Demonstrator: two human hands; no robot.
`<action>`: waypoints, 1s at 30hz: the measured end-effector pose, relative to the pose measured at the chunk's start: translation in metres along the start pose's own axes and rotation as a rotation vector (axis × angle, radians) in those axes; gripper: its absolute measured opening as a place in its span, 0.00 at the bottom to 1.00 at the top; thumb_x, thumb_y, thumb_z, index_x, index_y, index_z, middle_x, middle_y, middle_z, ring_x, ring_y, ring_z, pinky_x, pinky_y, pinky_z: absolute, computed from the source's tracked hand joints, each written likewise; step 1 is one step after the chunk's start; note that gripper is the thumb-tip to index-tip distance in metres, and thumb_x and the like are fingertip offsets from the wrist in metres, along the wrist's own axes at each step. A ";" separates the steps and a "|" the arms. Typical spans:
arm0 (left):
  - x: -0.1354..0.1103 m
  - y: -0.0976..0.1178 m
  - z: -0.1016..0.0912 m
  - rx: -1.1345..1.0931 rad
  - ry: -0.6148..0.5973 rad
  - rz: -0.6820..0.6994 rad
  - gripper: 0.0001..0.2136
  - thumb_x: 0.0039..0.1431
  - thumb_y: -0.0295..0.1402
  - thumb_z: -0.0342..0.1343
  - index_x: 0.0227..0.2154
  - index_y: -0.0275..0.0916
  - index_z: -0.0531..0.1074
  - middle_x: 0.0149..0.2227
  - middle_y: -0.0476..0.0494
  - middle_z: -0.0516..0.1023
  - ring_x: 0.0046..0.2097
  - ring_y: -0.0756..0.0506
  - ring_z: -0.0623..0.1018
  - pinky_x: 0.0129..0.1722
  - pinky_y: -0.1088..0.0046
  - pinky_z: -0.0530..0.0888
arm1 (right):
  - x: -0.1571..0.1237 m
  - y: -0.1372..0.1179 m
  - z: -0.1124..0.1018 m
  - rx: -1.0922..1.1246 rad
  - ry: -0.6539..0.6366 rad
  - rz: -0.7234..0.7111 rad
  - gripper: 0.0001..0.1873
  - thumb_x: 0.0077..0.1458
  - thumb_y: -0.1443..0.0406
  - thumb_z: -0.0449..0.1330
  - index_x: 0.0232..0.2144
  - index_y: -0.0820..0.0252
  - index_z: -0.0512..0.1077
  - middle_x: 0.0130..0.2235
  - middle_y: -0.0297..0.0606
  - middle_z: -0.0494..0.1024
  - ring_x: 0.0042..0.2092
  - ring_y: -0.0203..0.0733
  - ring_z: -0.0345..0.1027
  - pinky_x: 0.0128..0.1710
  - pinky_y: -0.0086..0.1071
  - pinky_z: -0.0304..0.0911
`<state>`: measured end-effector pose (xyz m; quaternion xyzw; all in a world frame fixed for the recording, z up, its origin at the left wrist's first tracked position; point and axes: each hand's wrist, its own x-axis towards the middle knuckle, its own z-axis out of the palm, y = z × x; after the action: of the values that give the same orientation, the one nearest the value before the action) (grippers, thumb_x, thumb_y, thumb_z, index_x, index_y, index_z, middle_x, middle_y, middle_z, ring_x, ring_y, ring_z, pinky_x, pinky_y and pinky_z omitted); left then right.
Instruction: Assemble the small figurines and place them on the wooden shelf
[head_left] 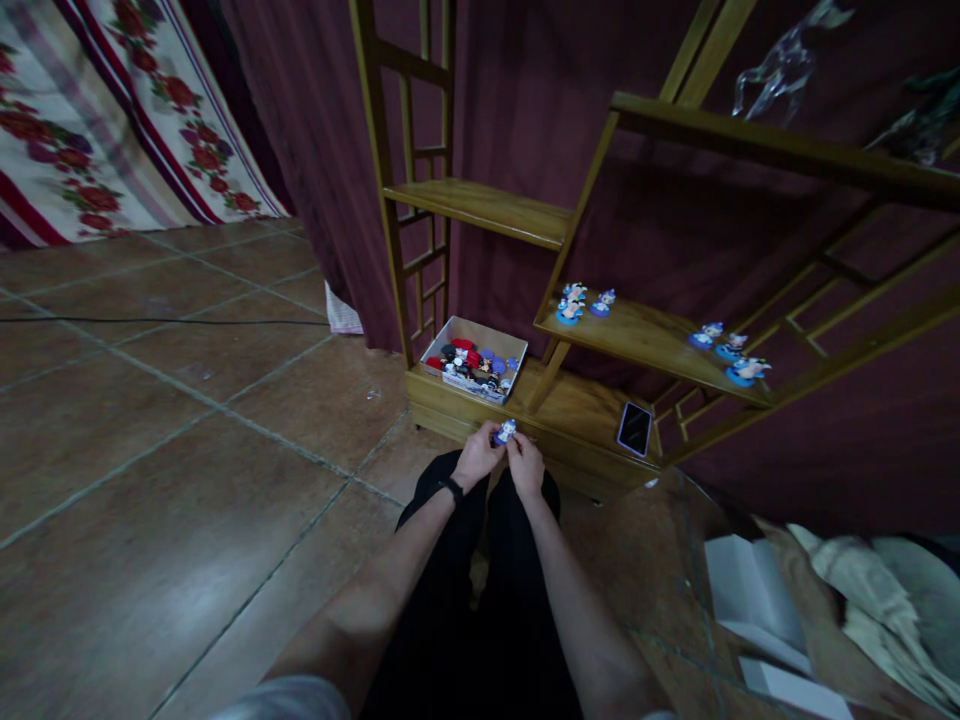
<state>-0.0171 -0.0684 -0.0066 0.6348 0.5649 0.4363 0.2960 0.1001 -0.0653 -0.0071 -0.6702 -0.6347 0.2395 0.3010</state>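
Note:
A small purple-and-white figurine (505,432) is held between both hands, just above my knees and in front of the shelf unit. My left hand (480,455) grips it from the left, near its purple base. From the right, the fingers of my right hand (526,463) close on its other side. Beyond my hands stands an open box (486,333) with several red, black and purple figurines in it. On the middle shelf (652,340), a purple figurine (602,302) and blue-based figurines (570,305) stand at the left end. Several similar figurines (742,370) stand at its right end.
A phone (635,428) lies on the low wooden ledge to the right. Clear animal ornament (787,65) stands on the upper shelf. White boxes (757,600) and cloth lie on the floor at right. A thin black cable (165,321) crosses the tiles at left.

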 end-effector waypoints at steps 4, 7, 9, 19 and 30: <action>0.000 0.000 0.000 -0.021 0.001 -0.002 0.12 0.47 0.26 0.53 0.38 0.40 0.68 0.34 0.47 0.76 0.36 0.49 0.75 0.38 0.75 0.71 | -0.001 0.000 0.000 0.006 0.001 -0.001 0.16 0.55 0.59 0.47 0.41 0.50 0.71 0.43 0.33 0.75 0.42 0.38 0.67 0.41 0.29 0.58; 0.001 0.001 0.000 -0.017 0.003 -0.013 0.14 0.48 0.26 0.53 0.39 0.39 0.68 0.36 0.46 0.76 0.37 0.48 0.75 0.39 0.73 0.71 | -0.001 0.000 -0.001 -0.002 0.000 0.000 0.16 0.54 0.59 0.48 0.41 0.50 0.71 0.42 0.33 0.75 0.41 0.38 0.67 0.40 0.28 0.59; 0.002 0.000 -0.001 -0.003 0.005 -0.016 0.14 0.48 0.26 0.53 0.40 0.39 0.69 0.37 0.45 0.76 0.38 0.47 0.75 0.41 0.72 0.71 | -0.001 0.000 -0.001 -0.002 0.002 -0.004 0.15 0.54 0.59 0.48 0.40 0.50 0.71 0.42 0.33 0.75 0.41 0.38 0.67 0.40 0.28 0.59; 0.004 -0.004 -0.001 -0.042 0.003 -0.010 0.16 0.46 0.25 0.54 0.41 0.38 0.71 0.38 0.43 0.76 0.40 0.46 0.75 0.43 0.69 0.70 | -0.002 -0.002 -0.002 0.052 0.008 -0.011 0.15 0.54 0.56 0.50 0.39 0.50 0.72 0.41 0.33 0.75 0.40 0.37 0.67 0.39 0.27 0.59; 0.004 -0.006 0.000 -0.039 -0.008 -0.029 0.13 0.44 0.27 0.56 0.36 0.38 0.68 0.31 0.48 0.75 0.33 0.49 0.74 0.34 0.74 0.70 | -0.001 -0.001 -0.003 0.053 0.000 0.013 0.16 0.54 0.58 0.47 0.38 0.51 0.72 0.39 0.32 0.75 0.39 0.37 0.66 0.38 0.27 0.58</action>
<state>-0.0203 -0.0635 -0.0110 0.6223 0.5643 0.4405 0.3168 0.1009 -0.0670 -0.0044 -0.6661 -0.6237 0.2581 0.3173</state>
